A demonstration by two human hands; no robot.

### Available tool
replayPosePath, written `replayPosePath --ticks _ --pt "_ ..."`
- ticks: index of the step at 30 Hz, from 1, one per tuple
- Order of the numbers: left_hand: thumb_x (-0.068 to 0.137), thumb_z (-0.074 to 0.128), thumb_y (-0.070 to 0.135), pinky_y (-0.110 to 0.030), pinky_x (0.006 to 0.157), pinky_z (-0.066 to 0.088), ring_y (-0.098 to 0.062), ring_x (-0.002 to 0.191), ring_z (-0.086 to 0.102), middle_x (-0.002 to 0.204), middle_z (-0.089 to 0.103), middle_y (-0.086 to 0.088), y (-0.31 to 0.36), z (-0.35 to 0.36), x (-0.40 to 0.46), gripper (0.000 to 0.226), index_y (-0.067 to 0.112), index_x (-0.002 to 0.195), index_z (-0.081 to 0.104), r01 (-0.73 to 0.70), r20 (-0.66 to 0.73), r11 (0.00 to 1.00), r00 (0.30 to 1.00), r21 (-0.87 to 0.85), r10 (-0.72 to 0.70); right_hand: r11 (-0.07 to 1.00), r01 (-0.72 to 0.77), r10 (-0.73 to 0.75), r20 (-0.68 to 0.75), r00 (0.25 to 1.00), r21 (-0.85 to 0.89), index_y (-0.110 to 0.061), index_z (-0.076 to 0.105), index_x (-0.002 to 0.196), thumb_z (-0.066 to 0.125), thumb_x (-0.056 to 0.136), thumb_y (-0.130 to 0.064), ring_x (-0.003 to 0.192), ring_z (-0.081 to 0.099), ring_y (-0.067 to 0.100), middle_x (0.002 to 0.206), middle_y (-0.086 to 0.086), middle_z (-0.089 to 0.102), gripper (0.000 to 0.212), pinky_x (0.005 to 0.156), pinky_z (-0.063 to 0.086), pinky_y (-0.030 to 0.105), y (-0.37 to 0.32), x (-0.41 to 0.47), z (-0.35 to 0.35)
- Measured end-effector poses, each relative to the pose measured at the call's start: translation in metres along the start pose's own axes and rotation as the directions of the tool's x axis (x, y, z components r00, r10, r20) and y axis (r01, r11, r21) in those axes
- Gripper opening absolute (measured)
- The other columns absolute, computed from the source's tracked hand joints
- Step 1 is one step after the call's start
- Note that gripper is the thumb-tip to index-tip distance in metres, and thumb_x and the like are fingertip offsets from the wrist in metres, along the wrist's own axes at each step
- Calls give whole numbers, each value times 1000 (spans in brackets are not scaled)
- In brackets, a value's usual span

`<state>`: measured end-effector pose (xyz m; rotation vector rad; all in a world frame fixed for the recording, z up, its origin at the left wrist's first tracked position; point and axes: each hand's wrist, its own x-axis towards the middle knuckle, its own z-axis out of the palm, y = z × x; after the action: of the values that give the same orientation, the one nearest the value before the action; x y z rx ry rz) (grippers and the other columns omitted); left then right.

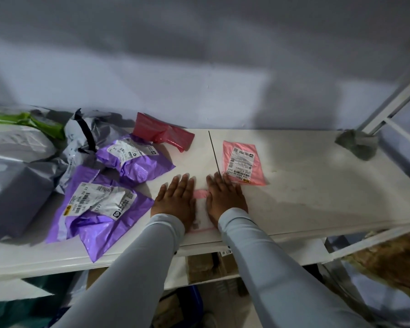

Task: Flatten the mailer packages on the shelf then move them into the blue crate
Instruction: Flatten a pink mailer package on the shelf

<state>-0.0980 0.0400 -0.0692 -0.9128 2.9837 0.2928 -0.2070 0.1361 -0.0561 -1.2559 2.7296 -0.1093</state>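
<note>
A small pink mailer (pixel 201 194) lies at the front of the white shelf (pixel 305 190). My left hand (pixel 175 202) and my right hand (pixel 225 197) press flat on it, palms down, fingers together, so only a strip between them and its front edge show. A second pink mailer (pixel 243 165) with a white label lies flat just behind my right hand. Two crumpled purple mailers lie at the left, the large purple mailer (pixel 97 209) in front and a smaller purple mailer (pixel 133 159) behind. A dark red mailer (pixel 163 133) lies at the back. A bit of blue (pixel 195 301) shows below the shelf.
Grey mailers (pixel 85 136), a green bag (pixel 33 123) and a grey box (pixel 14 197) crowd the shelf's left end. A grey crumpled piece (pixel 357 143) sits at the back right by the white shelf post (pixel 388 107). Cardboard boxes (pixel 206 266) stand on the lower level.
</note>
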Motion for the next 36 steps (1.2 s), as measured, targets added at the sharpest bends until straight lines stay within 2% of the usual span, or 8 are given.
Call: replayPosePath --ticks 5,8,11,15,19,23,31,36 --pt "95 26 39 -38 119 1 -23 148 -7 159 -9 -10 7 -1 -8 74 8 150 -12 260 -29 962 964 -82 -263 983 -183 184 91 979 -26 -13 3 152 25 97 -35 148 -8 21 160 4 -5 64 119 -3 43 -21 2 -5" --pt "95 24 37 -38 121 2 -25 148 -5 159 -5 -12 5 0 -8 71 5 150 -7 267 -37 961 962 -68 -270 961 -272 275 104 956 -45 -4 -2 151 27 97 -34 147 -8 26 160 11 -7 68 118 -4 44 -36 7 -2" --pt "94 27 35 -37 121 2 -23 148 -6 160 -6 -11 3 -3 -7 71 6 151 -5 252 -13 964 967 -81 -254 961 -273 276 99 956 -48 -3 -1 151 26 97 -33 147 -7 27 160 12 -5 68 118 -3 44 -39 8 -1" --pt "94 33 36 -37 121 1 -23 148 -4 160 -3 -9 1 -5 -9 72 9 151 1 272 -21 954 961 -129 -277 970 -230 236 79 968 -82 -3 1 150 24 98 -32 148 -3 27 159 14 0 64 118 -3 45 -40 6 -5" --pt "94 35 39 -41 118 -4 -27 147 -8 160 -5 -10 1 -6 -10 72 15 152 1 287 -5 952 957 -106 -289 968 -82 104 84 991 -239 1 -1 149 22 98 -30 147 -3 31 158 19 2 64 119 -5 46 -50 9 -10" --pt "97 24 45 -41 119 -2 -25 148 -4 160 -3 -9 -2 -5 -9 66 17 153 4 281 -8 955 959 -97 -283 993 -24 42 150 988 -119 -6 -2 151 14 100 -38 148 -4 25 160 12 -3 62 120 -1 43 -60 6 -2" --pt "98 19 42 -40 120 -2 -23 148 -5 160 -3 -7 -2 -3 -7 62 16 153 5 297 6 950 954 -98 -298 985 79 -53 169 984 -153 -29 -4 151 14 102 -37 148 -6 18 159 -8 -11 53 112 0 64 -47 10 5" --pt "96 16 44 -41 120 1 -25 148 -3 160 -1 -8 7 -7 -10 65 13 152 3 326 4 942 945 -79 -327 988 155 -152 136 979 -9 -34 7 151 20 100 -41 147 -6 11 160 -12 -2 53 117 3 52 -32 10 1"
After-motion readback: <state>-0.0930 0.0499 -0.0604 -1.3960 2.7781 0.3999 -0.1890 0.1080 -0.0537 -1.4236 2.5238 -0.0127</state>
